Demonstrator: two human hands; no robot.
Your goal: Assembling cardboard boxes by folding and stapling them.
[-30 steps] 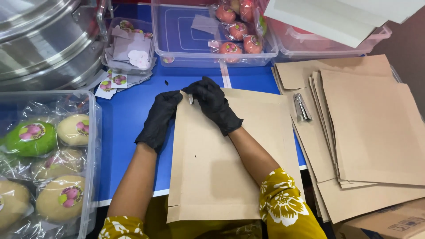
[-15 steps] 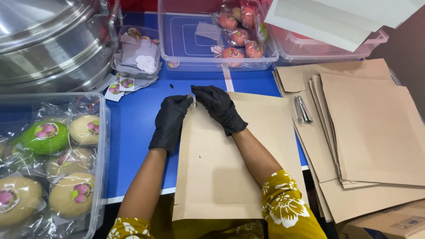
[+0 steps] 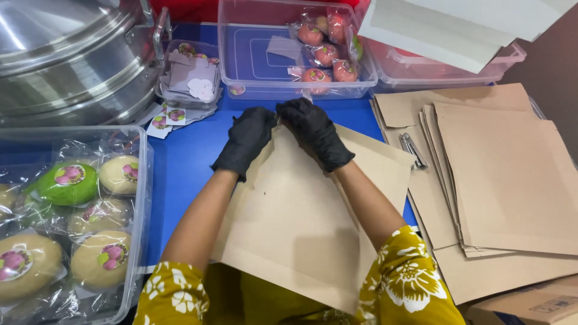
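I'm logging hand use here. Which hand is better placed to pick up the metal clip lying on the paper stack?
Right, probably: the right hand sits on the brown envelope nearer the metal clip; the left hand would have to cross over it.

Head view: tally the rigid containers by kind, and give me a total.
Clear plastic tubs: 4 (bun tub, sticker tub, middle tub, far-right tub)
Steel steamer: 1
Cardboard box: 1
Total: 6
Not counted: the brown paper bag pinched by the left hand and right hand.
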